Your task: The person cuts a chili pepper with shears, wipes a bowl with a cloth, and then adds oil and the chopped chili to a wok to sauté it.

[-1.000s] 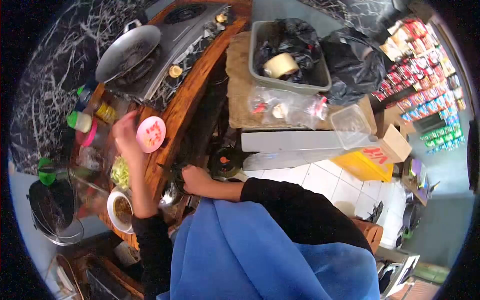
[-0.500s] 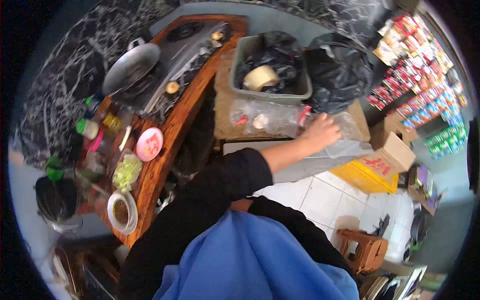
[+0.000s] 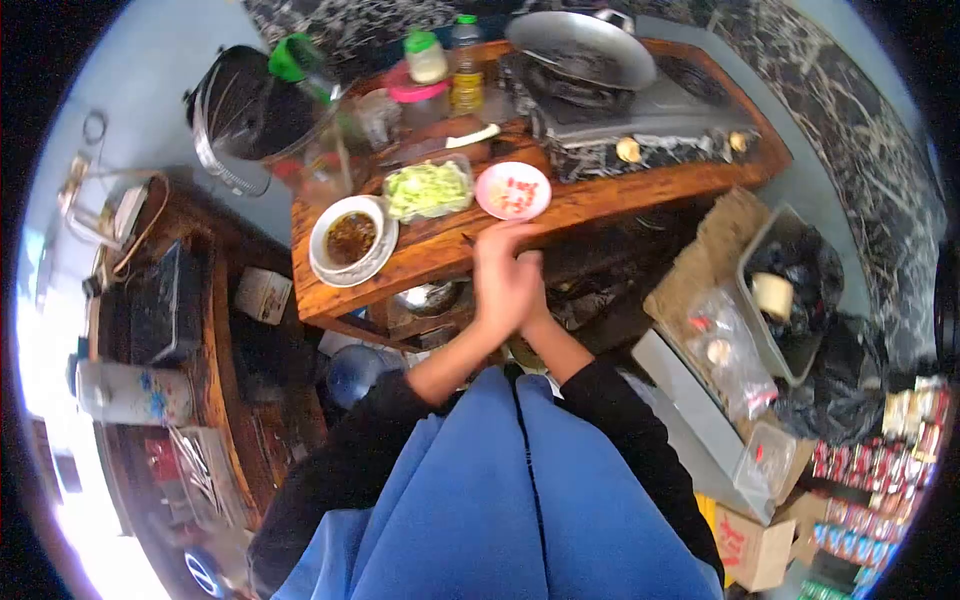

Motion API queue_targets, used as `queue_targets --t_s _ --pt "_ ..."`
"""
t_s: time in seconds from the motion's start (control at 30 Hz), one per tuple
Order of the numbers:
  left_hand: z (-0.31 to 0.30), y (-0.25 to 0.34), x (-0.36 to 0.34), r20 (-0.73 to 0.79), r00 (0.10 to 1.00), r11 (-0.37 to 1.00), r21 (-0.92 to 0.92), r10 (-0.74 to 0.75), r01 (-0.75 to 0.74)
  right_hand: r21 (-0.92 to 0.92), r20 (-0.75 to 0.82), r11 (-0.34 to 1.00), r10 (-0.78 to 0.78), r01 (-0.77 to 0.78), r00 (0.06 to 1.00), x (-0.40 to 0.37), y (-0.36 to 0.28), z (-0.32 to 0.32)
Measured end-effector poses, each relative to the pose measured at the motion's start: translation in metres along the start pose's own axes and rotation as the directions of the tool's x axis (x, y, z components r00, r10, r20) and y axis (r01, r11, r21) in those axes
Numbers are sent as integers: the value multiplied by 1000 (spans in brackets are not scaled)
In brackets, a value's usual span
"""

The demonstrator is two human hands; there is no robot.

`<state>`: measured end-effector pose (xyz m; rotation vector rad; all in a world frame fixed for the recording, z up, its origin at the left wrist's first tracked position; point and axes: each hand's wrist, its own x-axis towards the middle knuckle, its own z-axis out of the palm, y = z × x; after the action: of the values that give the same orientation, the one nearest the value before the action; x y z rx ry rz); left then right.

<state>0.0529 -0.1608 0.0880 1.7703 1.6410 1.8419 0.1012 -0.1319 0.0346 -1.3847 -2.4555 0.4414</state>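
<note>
My left hand and my right hand are pressed together in front of the wooden counter's edge. Both are smeared by motion. The left fingers look stretched out, and no object shows in them; the right fingers are mostly hidden behind the left hand. Just beyond the hands, a pink plate bears chopped red and pale pieces. Left of it sits a clear tray of shredded green vegetable. A white bowl of dark brown sauce stands on a plate at the counter's left corner.
A wok rests on the stove at the back right. Bottles and jars, including a green-lidded jar, stand behind the food. At the right are a grey bin and a plastic bag. A blue round container lies below the counter.
The view has turned left towards the counter. My left hand has come away from the clear plastic at the right and now meets my right hand in front of me.
</note>
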Motion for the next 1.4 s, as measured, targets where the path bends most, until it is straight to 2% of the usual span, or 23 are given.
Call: queue_targets --t_s 0.03,0.07,0.1,0.17,0.2,0.23,0.3,0.43,0.47,0.5,0.57,0.63,0.7,0.83,0.9,0.97,1.0,1.07,1.13,1.23,1.3,1.37,1.4 --pt "-21 -31 -14 9 948 947 -30 -320 320 -24 -24 986 -166 165 986 14 -3 1" --pt "-35 -60 -29 -60 894 894 -97 -444 438 -36 51 998 -55 57 997 26 -10 1" --pt "-49 -80 -41 -123 819 825 -176 -560 538 -61 123 997 54 -47 991 38 -18 4" --pt "-77 -93 -53 -160 725 734 -290 -670 614 -191 107 978 -65 85 992 60 -21 18" --pt "-91 -99 -58 -143 634 638 -344 -760 689 -211 205 973 -54 98 977 70 -24 20" --pt "-102 -109 -66 -180 619 638 -350 -765 686 -280 190 948 -98 150 977 75 -23 29" --pt "-120 -127 -79 -234 609 643 -426 -758 636 -406 81 905 -106 130 991 85 -23 50" --pt "-155 -125 -79 -311 497 586 -462 -810 666 -500 39 820 -298 277 954 95 -22 64" --pt "-161 -124 -79 -324 468 569 -487 -822 662 -531 21 810 -279 247 960 97 -24 65" --pt "-167 -123 -78 -334 464 571 -489 -821 659 -530 24 808 -289 257 957 100 -24 68" --pt "-177 -123 -74 -348 378 513 -532 -858 674 -447 -123 858 -341 255 932 107 -20 70" --pt "-184 -126 -75 -358 387 526 -531 -850 664 -451 -174 850 -382 271 908 107 -22 61" --pt "-189 -127 -75 -386 335 509 -589 -859 627 -336 -44 916 -248 219 968 105 -25 44" --pt "-198 -126 -81 -408 336 525 -578 -849 625 -99 -17 980 -177 175 984 105 -35 10" --pt "-203 -127 -85 -395 324 509 -621 -860 595 57 -79 979 -189 194 979 106 -42 -3" --pt "-208 -123 -89 -406 306 506 -629 -861 590 115 -112 956 -257 270 960 105 -59 -19" --pt "-210 -118 -89 -436 286 512 -594 -853 621 115 -97 948 -285 295 954 103 -68 -24" --pt "-217 -112 -95 -471 270 531 -607 -840 591 293 5 911 -304 289 953 101 -88 -27" --pt "-225 -106 -105 -500 273 560 -621 -822 548 358 53 859 -409 365 911 94 -104 -22" --pt "-235 -96 -131 -598 277 648 -593 -752 478 490 73 703 -623 516 779 79 -120 -1" --pt "-240 -74 -140 -710 137 646 -522 -691 557 606 263 694 -635 388 726 63 -139 1" --pt "-246 -79 -179 -810 147 751 -436 -567 495 667 353 659 -691 348 631 55 -144 31" --pt "-248 -70 -188 -838 67 746 -443 -542 497 685 380 644 -715 341 587 49 -154 38"
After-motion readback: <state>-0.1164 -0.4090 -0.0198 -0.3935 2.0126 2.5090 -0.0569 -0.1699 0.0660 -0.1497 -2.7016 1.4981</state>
